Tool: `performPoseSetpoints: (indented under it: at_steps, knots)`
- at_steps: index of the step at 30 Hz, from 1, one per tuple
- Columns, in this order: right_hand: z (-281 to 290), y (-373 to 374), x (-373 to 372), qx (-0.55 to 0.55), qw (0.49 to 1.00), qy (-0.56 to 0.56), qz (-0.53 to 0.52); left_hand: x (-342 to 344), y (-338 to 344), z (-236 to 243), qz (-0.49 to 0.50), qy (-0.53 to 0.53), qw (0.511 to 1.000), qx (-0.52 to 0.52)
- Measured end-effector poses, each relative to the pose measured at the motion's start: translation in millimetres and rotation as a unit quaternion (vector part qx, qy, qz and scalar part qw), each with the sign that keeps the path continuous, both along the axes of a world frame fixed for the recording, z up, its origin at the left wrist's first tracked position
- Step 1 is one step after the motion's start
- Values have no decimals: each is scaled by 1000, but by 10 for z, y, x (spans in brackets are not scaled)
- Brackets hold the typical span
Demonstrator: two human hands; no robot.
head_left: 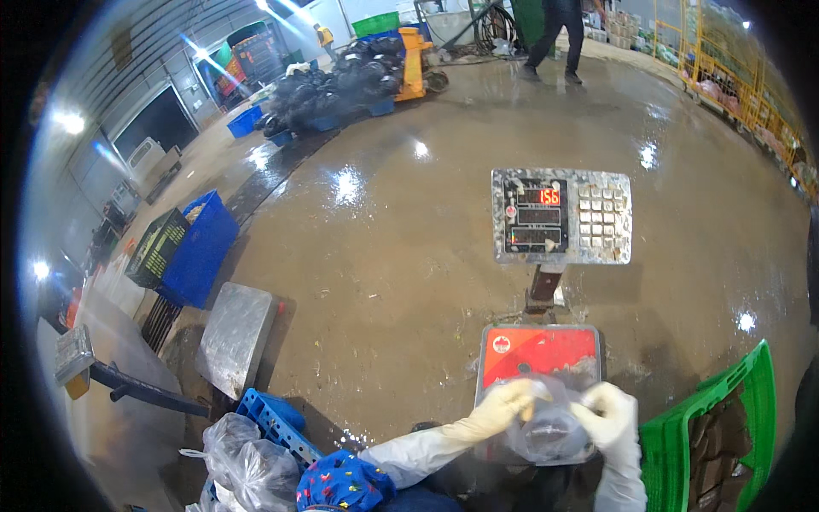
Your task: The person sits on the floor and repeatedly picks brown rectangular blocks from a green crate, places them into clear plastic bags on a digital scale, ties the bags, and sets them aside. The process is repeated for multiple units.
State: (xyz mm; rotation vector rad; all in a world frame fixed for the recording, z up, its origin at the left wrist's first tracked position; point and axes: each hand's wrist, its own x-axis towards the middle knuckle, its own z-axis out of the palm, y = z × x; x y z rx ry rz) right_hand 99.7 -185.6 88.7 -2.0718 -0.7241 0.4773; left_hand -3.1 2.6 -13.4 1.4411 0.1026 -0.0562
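Note:
A clear plastic bag [546,437] hangs between my hands, with something roundish and hard to make out inside it. My left hand [510,404], in a cream glove, is closed on the upper left of the bag. On the other side, my right hand [607,415], gloved too, pinches the bag's upper right edge. Both hands are over the near part of a weighing scale's red platform [546,348]. Behind the platform stands the scale's display and keypad [561,217] on a short post, with red digits lit.
At the right stands a tilted green crate [670,461] with dark brown blocks. Filled plastic bags [247,465] lie at the lower left beside a blue crate [277,427]. Another scale [239,328] is further left, near blue and black crates. Across the wet floor are black bags [341,85] and a person [559,30].

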Motion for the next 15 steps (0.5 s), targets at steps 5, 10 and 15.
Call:
performPoseSetpoints:
  at_steps: [5, 10, 15]
  knots:
    - [26, 454, -35, -8, 875, -322, 361, 17, -290, -260, -38, -117, 985, 117]
    - [79, 388, 157, -64, 889, -315, 328, 42, -188, -16, -151, -164, 970, 97]
    - [210, 279, 65, 40, 950, -246, 189, 71, -80, 117, -199, 169, 965, -12]
